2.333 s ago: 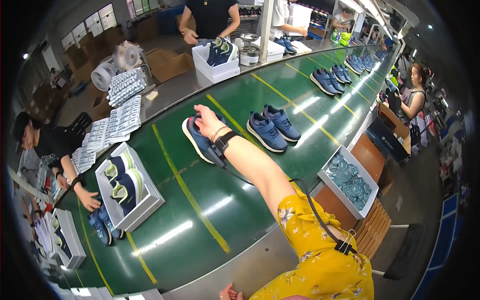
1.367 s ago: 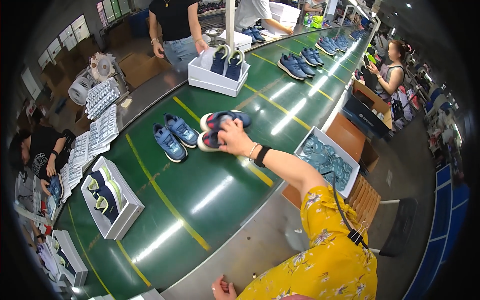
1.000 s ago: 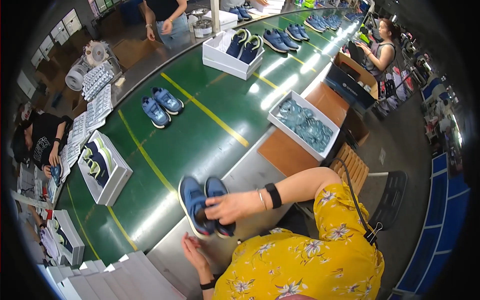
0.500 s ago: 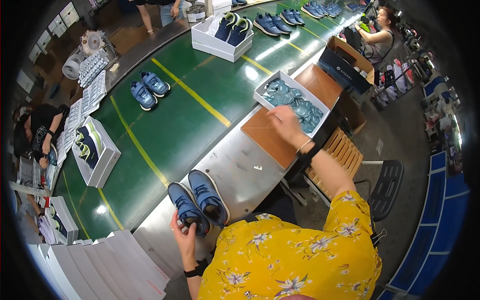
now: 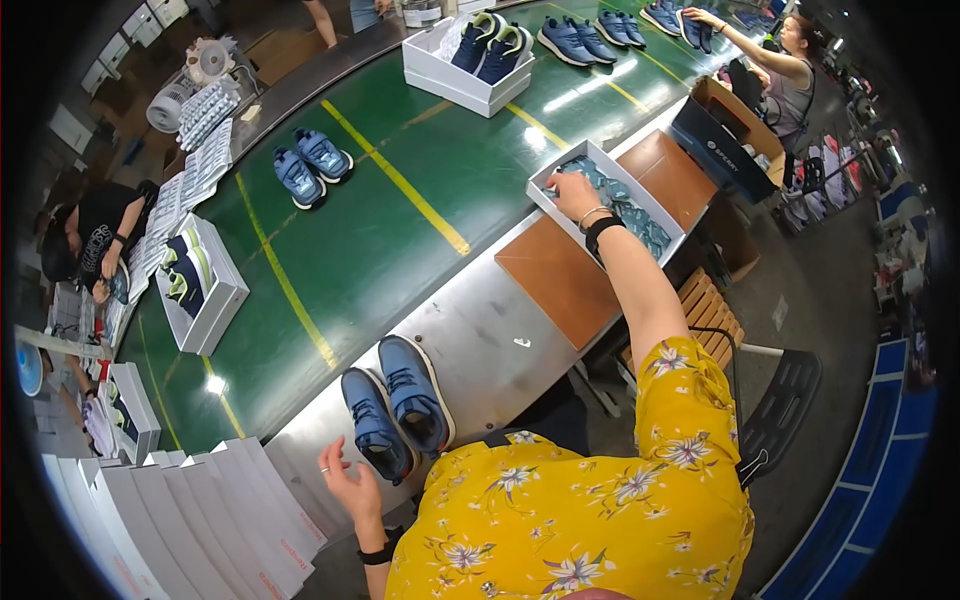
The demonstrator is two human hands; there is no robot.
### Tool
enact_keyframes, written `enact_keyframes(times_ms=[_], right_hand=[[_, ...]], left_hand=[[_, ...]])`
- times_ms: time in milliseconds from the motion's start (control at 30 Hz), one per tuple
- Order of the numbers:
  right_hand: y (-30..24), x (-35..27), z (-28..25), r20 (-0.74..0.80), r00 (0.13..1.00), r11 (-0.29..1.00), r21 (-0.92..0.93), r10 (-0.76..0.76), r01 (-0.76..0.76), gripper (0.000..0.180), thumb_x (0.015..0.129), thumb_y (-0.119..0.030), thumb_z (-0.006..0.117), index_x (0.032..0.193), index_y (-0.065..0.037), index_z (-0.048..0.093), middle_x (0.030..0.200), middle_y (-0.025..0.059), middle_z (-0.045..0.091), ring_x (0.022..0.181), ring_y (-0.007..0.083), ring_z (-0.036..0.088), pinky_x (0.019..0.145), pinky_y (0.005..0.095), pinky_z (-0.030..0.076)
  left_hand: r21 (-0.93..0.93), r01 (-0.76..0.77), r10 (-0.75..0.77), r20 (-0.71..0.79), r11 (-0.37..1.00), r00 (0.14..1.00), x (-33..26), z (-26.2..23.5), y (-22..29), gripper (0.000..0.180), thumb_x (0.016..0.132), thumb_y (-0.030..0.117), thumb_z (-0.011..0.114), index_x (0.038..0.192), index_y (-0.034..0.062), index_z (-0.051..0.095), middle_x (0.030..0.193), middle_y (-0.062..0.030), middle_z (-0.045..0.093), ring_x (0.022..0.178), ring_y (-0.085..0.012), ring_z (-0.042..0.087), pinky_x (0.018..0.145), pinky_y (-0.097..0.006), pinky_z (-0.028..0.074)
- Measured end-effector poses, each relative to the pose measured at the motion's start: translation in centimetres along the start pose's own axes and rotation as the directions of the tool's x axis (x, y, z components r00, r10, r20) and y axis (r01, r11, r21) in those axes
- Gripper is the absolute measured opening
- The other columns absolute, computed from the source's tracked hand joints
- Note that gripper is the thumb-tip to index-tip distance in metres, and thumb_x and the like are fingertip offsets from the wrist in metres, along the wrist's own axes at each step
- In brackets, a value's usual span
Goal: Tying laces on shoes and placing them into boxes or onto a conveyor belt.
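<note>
Now, from my distant post, I see both hands have parted company with where they were half a second ago. The left hand (image 5: 354, 490) has come off the heel of the left-hand blue shoe (image 5: 375, 425), and the right hand (image 5: 577, 197), which was above the brown board (image 5: 560, 285), has reached into the shallow white box (image 5: 550, 208) of teal packets (image 5: 641, 229). As I judge it, that leaves the work split: the pair stands unsteadied on the metal ledge (image 5: 480, 350), and handling has passed to the packets. The left-hand shoe lies just to the right of the left hand, whose fingers are spread and loosely curled with nothing between them; I can't be sure whether the thumb still brushes the shoe's side. The other blue shoe (image 5: 415, 390) sits right beside its mate, farther from that hand, both with toes toward the green belt (image 5: 380, 270) and heels toward the yellow blouse (image 5: 560, 500). The right hand is well apart from the pair, its bent fingertips down among the packets at the box's left end; whether they have closed around one I can't make out from here.
</note>
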State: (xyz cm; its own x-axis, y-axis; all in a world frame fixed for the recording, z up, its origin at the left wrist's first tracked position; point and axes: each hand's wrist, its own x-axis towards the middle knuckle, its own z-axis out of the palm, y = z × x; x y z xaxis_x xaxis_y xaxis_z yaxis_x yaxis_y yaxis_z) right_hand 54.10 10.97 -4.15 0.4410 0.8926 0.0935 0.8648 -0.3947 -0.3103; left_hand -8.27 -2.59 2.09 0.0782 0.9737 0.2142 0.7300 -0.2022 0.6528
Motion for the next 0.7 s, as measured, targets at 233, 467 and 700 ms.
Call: enact_keyframes(times_ms=[233, 467, 700], right_hand=[[2.1, 2.8, 0.6, 0.089, 0.993, 0.980, 0.177, 0.079, -0.093, 0.026, 0.072, -0.024, 0.083, 0.093, -0.011, 0.077, 0.094, 0.0175, 0.073, 0.095, 0.0352, 0.070, 0.088, 0.0418, 0.054], [4.5, 2.2, 0.2, 0.021, 0.987, 0.918, 0.365, 0.158, -0.154, 0.036, 0.077, -0.036, 0.080, 0.093, -0.005, 0.076, 0.082, 0.0186, 0.072, 0.082, 0.0331, 0.070, 0.078, 0.0410, 0.052], [-4.0, -2.8, -4.9, 0.050, 0.997, 0.859, 0.507, 0.061, -0.078, 0.027, 0.093, -0.023, 0.067, 0.104, 0.001, 0.072, 0.083, 0.0106, 0.071, 0.074, 0.0152, 0.064, 0.073, 0.0316, 0.051]], left_hand=[[0.064, -0.313, 0.308, 0.086, 0.947, 0.948, 3.2, 1.7, 8.8, 0.047, 0.075, -0.003, 0.068, 0.121, 0.0056, 0.063, 0.117, -0.0160, 0.057, 0.110, -0.0342, 0.054, 0.095, -0.044, 0.045], [0.050, -0.335, 0.287, 0.405, 0.941, 0.868, 5.1, 4.5, 10.3, 0.039, 0.077, -0.005, 0.069, 0.112, 0.0115, 0.069, 0.115, -0.0140, 0.058, 0.102, -0.0339, 0.061, 0.085, -0.042, 0.052], [0.005, -0.307, 0.294, 0.271, 0.952, 0.917, 3.8, 6.5, 10.2, 0.033, 0.078, -0.006, 0.069, 0.107, 0.0101, 0.071, 0.109, -0.0130, 0.061, 0.099, -0.0332, 0.063, 0.081, -0.039, 0.053]])
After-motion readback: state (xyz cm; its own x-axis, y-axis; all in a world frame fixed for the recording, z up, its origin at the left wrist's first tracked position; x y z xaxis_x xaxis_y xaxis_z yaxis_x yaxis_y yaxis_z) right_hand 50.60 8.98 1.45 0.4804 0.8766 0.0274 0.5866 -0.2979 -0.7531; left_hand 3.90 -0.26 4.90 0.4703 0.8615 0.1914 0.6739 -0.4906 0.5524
